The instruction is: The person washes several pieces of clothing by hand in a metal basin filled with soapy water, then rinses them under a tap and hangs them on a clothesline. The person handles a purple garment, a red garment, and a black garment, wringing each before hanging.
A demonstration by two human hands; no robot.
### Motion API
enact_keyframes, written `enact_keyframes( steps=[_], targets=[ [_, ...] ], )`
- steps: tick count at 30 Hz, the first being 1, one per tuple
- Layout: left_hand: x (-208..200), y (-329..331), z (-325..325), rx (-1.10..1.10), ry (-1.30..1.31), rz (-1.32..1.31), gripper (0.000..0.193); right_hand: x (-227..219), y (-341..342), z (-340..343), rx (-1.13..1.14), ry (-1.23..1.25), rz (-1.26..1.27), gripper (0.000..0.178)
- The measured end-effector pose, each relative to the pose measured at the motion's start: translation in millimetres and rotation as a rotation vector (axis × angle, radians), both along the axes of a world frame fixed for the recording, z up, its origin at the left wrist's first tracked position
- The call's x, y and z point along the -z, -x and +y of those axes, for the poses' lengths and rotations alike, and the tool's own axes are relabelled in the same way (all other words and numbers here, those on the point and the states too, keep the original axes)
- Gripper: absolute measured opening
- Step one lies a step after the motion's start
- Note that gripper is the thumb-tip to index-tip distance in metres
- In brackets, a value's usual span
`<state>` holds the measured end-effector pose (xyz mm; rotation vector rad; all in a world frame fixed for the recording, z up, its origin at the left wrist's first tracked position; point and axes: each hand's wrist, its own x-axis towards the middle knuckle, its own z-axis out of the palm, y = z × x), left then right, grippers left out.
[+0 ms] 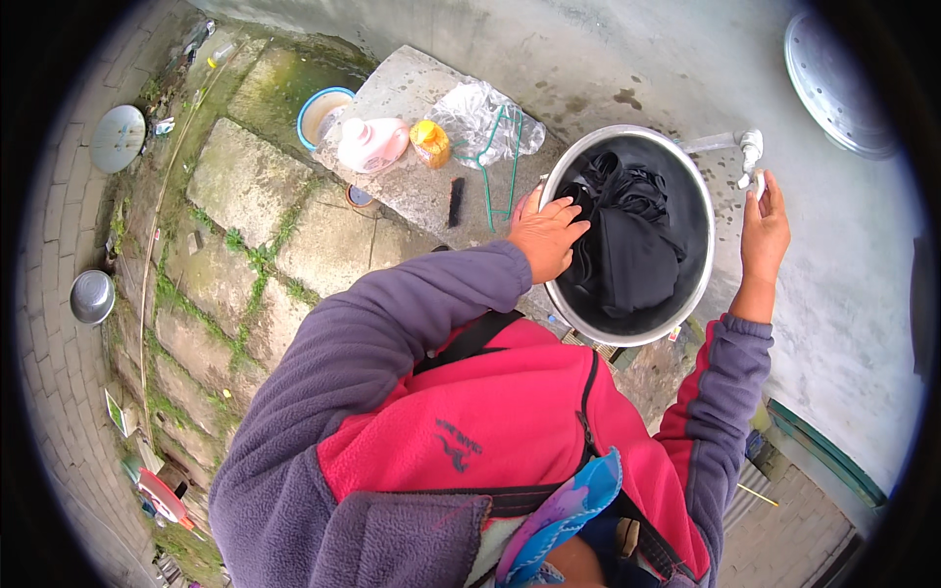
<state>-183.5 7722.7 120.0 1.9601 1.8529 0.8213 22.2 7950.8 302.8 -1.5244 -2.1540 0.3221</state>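
Note:
A round metal basin (708, 245) holds a heap of wet-looking black cloth (637, 257). My left hand (547, 233) is on the basin's left rim, fingers reaching over the edge beside the cloth and thumb on the outer side. Beyond the basin's right side, a pale tap (750, 147) sticks out from the wall, its spout pointing toward the basin. The fingers of my right hand (765, 230) are closed on the tap's small white handle (759, 184). Any water from the spout cannot be made out.
Left of the basin, a concrete slab (407, 83) bears a pink jug (372, 144), a yellow-orange container (430, 143), a clear plastic bag (480, 110), a green hanger (517, 162) and a dark brush (456, 201). A blue-rimmed bucket (319, 113) stands behind. A metal lid (843, 88) leans on the wall.

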Motion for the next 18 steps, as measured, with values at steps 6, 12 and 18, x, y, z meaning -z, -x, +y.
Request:
enact_keyframes(
  steps=[6, 12, 18],
  targets=[
    [4.5, 1.3, 2.7, 0.038, -0.024, 0.037, 0.053, -4.1, -3.0, -2.2, -0.188, -0.246, -0.236, 0.047],
    [1.6, 5.5, 0.1, 0.082, -0.044, 0.011, 0.052, 24.6, -22.6, -11.5, -0.075, -0.130, 0.054, 0.052],
    [-9.3, 18.1, -22.5, 0.198, -0.006, -0.065, 0.049, 108.6, -105.5, -85.6, 0.240, 0.059, -0.148, 0.064]
  ],
)
